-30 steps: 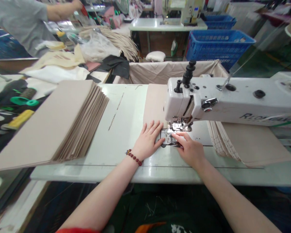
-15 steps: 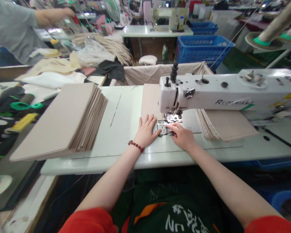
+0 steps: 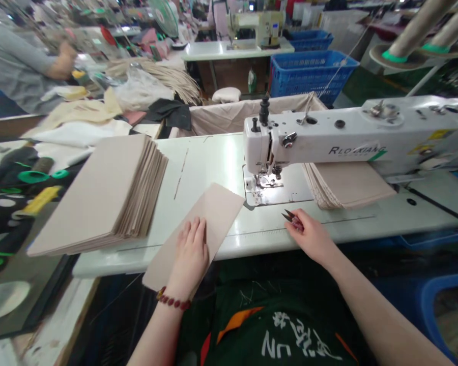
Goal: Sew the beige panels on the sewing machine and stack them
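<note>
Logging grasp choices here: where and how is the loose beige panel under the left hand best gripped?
Probably by the near end of the panel, from the person's side, thumb below and fingers above. It lies flat and thin, but that end juts past the table's front edge, leaving its underside reachable. The left hand rests on top.

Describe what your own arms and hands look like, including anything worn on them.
Both the left hand and the right hand are human and ungloved. The left wrist wears a bracelet of rounded dark red beads with a yellowish part at one side. The right wrist has no band. No sleeve covers the visible forearms.
</note>
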### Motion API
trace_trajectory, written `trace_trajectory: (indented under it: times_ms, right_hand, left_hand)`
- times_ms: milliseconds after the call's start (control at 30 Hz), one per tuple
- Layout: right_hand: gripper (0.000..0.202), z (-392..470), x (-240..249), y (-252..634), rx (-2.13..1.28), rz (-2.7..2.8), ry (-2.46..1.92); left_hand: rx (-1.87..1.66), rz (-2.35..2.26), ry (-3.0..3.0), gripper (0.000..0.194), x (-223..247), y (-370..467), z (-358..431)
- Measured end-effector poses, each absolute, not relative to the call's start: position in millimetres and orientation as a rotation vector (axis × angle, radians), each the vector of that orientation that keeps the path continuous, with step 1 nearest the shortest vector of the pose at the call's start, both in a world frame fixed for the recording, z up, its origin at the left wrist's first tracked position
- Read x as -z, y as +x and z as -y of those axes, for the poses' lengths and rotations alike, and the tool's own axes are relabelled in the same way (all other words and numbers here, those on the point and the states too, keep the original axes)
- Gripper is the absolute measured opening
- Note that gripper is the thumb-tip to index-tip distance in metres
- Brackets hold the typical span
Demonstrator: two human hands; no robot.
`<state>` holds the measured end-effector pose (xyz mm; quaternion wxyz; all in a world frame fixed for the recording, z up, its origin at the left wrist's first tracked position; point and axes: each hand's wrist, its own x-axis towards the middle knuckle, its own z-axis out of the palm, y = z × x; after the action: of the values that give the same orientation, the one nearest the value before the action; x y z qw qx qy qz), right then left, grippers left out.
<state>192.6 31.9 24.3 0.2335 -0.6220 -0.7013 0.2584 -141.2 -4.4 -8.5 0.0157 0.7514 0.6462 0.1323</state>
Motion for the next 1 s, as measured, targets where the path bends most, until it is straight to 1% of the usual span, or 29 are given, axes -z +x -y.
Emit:
trace_trajectory:
  times_ms: [100,167,300,333,367,433,467,500,533,633,667,867,1000]
  right_hand:
    - [0.020,-5.1,-23.4,197.9,-0.882,1.804,-1.679]
    - [0.021,7.2,-23.7,202.1,-0.919,1.766,-1.681]
    - [0.023,25.5,-17.6,216.6,-0.881,1.704,-1.777]
    - [0.023,29.7,-13.8,220.4,-0.873,1.695,-1.804]
    - [0.022,33.8,-9.4,223.5,-0.876,1.693,-1.826]
    - [0.021,40.9,-0.2,226.6,-0.898,1.697,-1.861]
    - [0.021,43.7,3.6,226.4,-0.907,1.701,-1.876]
    - [0.020,45.8,6.4,225.2,-0.914,1.708,-1.885]
    - [0.019,47.0,8.2,223.1,-0.916,1.716,-1.889]
    - [0.018,46.8,7.3,214.9,-0.929,1.775,-1.862]
    - [0.019,45.9,6.0,212.5,-0.929,1.802,-1.852]
    - [0.020,44.4,1.4,206.7,-0.859,1.957,-1.872]
    - [0.019,46.0,2.3,203.0,-0.848,2.040,-1.838]
  left_hand:
    - [-0.335,-1.648,2.413,0.061,3.1,-134.9,-3.2]
    - [-0.298,-1.444,2.442,0.058,-3.5,-122.5,-16.7]
    - [-0.409,-1.386,2.460,0.039,-15.1,-85.9,-26.7]
    - [-0.447,-1.389,2.458,0.037,-16.2,-74.5,-23.3]
    - [-0.471,-1.381,2.458,0.041,-16.1,-62.4,-18.3]
    - [-0.485,-1.345,2.472,0.057,-12.1,-37.4,-6.5]
    - [-0.485,-1.333,2.483,0.062,-8.2,-25.2,-1.1]
    - [-0.487,-1.328,2.494,0.061,-3.6,-14.0,3.2]
    - [-0.497,-1.327,2.502,0.055,1.3,-4.1,6.2]
    - [-0.563,-1.322,2.511,0.023,13.7,15.1,8.7]
    - [-0.592,-1.316,2.505,0.016,15.7,18.0,8.5]
    - [-0.779,-1.360,2.222,0.007,7.2,18.2,8.5]
    - [-0.802,-1.346,2.064,0.007,1.4,17.0,8.8]
